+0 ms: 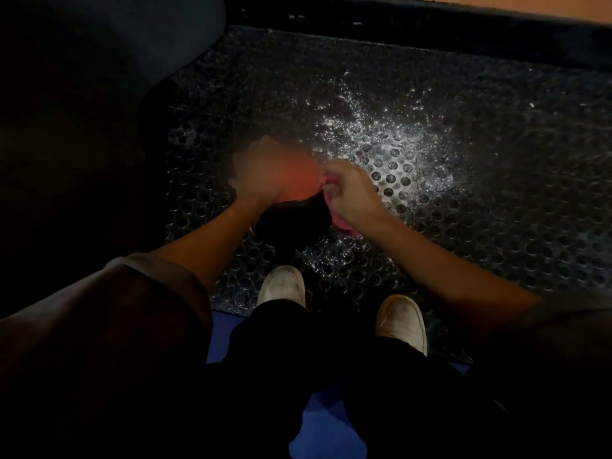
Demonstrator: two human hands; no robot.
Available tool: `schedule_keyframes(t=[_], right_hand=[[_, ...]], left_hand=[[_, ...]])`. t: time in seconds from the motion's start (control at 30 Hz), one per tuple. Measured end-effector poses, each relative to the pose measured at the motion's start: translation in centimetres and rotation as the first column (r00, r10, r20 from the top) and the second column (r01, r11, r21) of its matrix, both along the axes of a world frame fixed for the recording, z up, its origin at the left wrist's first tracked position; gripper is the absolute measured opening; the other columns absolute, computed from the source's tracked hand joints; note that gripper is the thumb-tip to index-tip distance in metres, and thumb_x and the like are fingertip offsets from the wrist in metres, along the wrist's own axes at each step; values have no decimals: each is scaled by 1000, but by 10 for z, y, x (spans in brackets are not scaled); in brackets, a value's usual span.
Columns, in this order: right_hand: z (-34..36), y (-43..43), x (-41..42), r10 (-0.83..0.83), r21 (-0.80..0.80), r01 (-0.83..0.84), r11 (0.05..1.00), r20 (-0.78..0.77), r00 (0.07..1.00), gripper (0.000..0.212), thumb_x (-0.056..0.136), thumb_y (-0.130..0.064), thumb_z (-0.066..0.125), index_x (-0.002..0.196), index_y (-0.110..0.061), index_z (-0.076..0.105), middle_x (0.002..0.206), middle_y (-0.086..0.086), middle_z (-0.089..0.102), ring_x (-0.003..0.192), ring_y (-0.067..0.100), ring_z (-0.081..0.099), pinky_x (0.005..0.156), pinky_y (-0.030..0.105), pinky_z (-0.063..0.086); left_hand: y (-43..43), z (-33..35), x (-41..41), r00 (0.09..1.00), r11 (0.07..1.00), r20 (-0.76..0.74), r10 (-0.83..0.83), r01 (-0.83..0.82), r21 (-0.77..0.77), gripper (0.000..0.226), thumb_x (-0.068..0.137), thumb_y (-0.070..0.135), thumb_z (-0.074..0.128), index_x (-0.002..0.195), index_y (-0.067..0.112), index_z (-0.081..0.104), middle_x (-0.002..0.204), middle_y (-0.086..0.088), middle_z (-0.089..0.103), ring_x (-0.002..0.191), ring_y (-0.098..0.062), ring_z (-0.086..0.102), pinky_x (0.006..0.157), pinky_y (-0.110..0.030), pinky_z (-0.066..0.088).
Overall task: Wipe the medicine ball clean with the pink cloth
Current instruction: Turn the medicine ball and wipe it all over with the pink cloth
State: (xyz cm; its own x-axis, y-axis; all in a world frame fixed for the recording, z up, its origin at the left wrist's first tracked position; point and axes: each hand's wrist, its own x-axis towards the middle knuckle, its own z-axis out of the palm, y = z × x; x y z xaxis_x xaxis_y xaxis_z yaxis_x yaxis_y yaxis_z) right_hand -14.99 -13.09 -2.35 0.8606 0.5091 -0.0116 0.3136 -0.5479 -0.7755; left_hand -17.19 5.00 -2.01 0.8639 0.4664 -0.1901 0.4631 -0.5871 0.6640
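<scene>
The medicine ball (294, 220) is dark with an orange patch on top and sits low on the mat between my two hands. My left hand (256, 175) is motion-blurred and lies against the ball's upper left side, with its fingers looking extended. My right hand (351, 193) grips the bunched pink cloth (341, 225) and holds it against the ball's right side. Most of the cloth is hidden under that hand.
A black rubber mat (463, 226) with round holes covers the floor, with white specks (390, 134) scattered behind the ball. My two white shoes (281, 286) stand just in front of it. A large dark shape (82, 111) fills the left. Blue flooring (318, 435) shows below.
</scene>
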Motion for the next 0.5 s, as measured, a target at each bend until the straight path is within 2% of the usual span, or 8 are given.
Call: schedule_keyframes(t=[0.1,0.17,0.23,0.33,0.43,0.5], right_hand=[[-8,-9,11,-159,-54,153,987,-140,977,15,90,0,59,95,-12,66,103,3,68,93,12,64,86,34,56],[-5,-11,12,-172,-14,172,985,-177,969,14,91,-4,59,100,-12,65,106,3,69,90,6,63,76,24,56],[2,-5,13,-201,48,214,976,-200,959,20,91,-8,60,110,-13,60,109,-1,66,83,-5,56,63,10,45],[18,10,22,-254,129,274,953,-156,955,23,88,-19,67,108,-12,60,95,-12,61,75,-11,52,59,7,43],[30,28,15,-119,234,116,965,-1,993,18,86,-25,70,99,-13,68,89,-7,64,77,-6,55,68,8,44],[23,34,1,76,163,-89,983,83,994,20,89,-27,65,106,-16,69,97,-2,60,87,2,51,78,10,40]], left_hand=[[-5,-1,-6,1000,1000,11,-26,26,11,22,95,41,45,102,24,56,118,7,55,119,-25,37,100,-58,30],[3,-3,-11,994,995,35,-99,99,15,25,92,46,42,100,27,56,114,9,56,116,-25,40,100,-57,33],[12,-6,-15,985,987,50,-162,162,15,26,90,50,41,99,30,56,111,13,56,111,-21,42,99,-54,35],[13,-9,-18,983,986,72,-170,169,19,18,92,43,45,101,32,56,112,12,59,112,-18,45,101,-57,32],[12,-12,-23,992,998,112,-56,59,-29,30,85,50,40,104,35,57,112,9,63,112,-21,55,99,-58,39],[11,-16,-30,995,1000,102,8,-7,-4,49,85,51,32,111,22,61,118,-3,61,113,-26,54,100,-50,40]])
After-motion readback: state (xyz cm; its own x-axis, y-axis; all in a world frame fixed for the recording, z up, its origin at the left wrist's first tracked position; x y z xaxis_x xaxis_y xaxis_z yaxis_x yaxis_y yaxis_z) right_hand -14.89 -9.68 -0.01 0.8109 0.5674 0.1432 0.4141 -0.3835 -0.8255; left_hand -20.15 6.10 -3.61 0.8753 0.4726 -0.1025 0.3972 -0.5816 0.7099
